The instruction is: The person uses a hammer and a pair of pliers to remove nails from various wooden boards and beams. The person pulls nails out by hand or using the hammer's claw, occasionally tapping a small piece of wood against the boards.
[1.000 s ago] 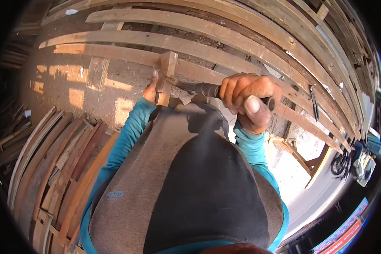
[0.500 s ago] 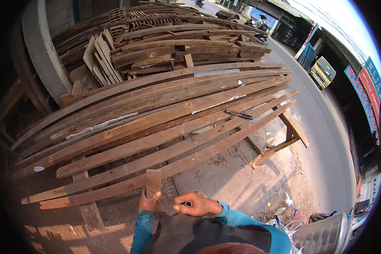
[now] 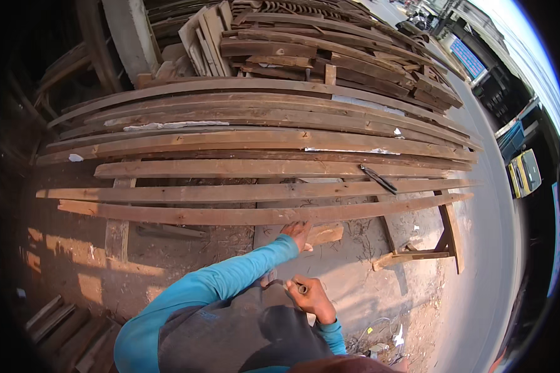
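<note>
My left hand [image 3: 297, 234] is closed around a short wooden block [image 3: 325, 234], close against the near edge of the nearest long plank [image 3: 242, 216]. Part of the block is hidden by the fingers. Nearer my body, my right hand [image 3: 314, 299] is wrapped around a thin rod-like thing with a round, dark-centred end [image 3: 302, 289]; the rest of it is hidden. A pair of pincers [image 3: 378, 179] with dark handles lies across the planks to the right, away from both hands.
Several long planks lie side by side on wooden trestles, one trestle leg [image 3: 451, 233] at the right. Stacked timber [image 3: 348, 59] rises behind. Bent nails [image 3: 367, 233] litter the ground. More boards [image 3: 68, 336] lie at lower left. A road [image 3: 488, 248] with a parked yellow truck [image 3: 524, 173] runs along the right.
My view has swung to the right. My left hand has reached forward to the nearest plank, and the block, upright before, now points right. My right hand stays near my body with its rod-like thing.
</note>
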`<state>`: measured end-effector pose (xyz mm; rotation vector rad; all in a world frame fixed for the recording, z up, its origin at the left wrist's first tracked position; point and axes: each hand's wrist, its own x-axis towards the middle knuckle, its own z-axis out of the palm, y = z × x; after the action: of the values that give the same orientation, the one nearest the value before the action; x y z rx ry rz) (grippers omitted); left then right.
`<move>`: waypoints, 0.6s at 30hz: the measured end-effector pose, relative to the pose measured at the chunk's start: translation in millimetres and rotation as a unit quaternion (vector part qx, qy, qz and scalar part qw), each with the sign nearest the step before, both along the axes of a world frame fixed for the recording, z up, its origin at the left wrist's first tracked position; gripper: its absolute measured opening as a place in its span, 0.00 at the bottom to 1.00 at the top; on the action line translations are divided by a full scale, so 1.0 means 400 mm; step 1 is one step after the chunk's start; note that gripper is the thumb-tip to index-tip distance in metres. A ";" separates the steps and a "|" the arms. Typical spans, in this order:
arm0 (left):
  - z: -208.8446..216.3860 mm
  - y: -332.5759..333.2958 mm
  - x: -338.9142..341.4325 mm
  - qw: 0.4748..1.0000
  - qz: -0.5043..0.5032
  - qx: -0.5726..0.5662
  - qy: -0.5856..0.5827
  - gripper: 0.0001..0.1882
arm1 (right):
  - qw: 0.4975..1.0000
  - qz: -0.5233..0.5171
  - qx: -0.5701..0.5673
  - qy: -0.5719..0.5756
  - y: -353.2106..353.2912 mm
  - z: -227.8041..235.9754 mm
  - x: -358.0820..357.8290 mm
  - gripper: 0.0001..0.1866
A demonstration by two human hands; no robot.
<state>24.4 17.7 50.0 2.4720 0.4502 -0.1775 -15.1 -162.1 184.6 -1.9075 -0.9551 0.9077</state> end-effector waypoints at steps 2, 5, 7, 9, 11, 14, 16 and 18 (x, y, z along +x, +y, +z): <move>0.046 0.001 -0.025 0.997 0.030 -0.072 -0.007 0.47 | 0.998 0.051 0.007 0.041 -0.025 -0.041 0.002 0.14; 0.073 0.047 -0.158 0.965 0.127 -0.226 0.042 0.52 | 0.998 -0.003 -0.003 0.060 -0.026 -0.076 -0.008 0.15; 0.084 0.083 -0.274 0.935 0.202 -0.289 0.038 0.58 | 0.996 -0.025 0.069 0.047 0.036 -0.007 -0.025 0.16; 0.002 0.108 -0.422 0.924 0.254 -0.284 0.011 0.58 | 0.994 0.009 0.112 0.018 0.096 0.041 -0.037 0.17; -0.062 0.127 -0.573 0.908 0.334 -0.252 -0.029 0.57 | 0.981 0.013 0.190 0.026 0.163 0.081 -0.028 0.18; 0.015 0.209 -0.765 0.864 0.404 -0.298 -0.047 0.54 | 0.951 -0.009 0.301 0.068 0.276 0.144 0.008 0.21; 0.019 0.261 -0.897 0.823 0.433 -0.364 -0.050 0.53 | 0.920 -0.022 0.389 0.043 0.386 0.182 -0.015 0.22; -0.067 0.281 -1.035 0.822 0.511 -0.233 -0.096 0.43 | 0.898 -0.061 0.434 0.035 0.510 0.180 -0.057 0.24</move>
<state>-389.6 130.0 23.4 1.4766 1.3727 0.3635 -37.8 42.1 256.6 -1.1353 -0.9605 0.3550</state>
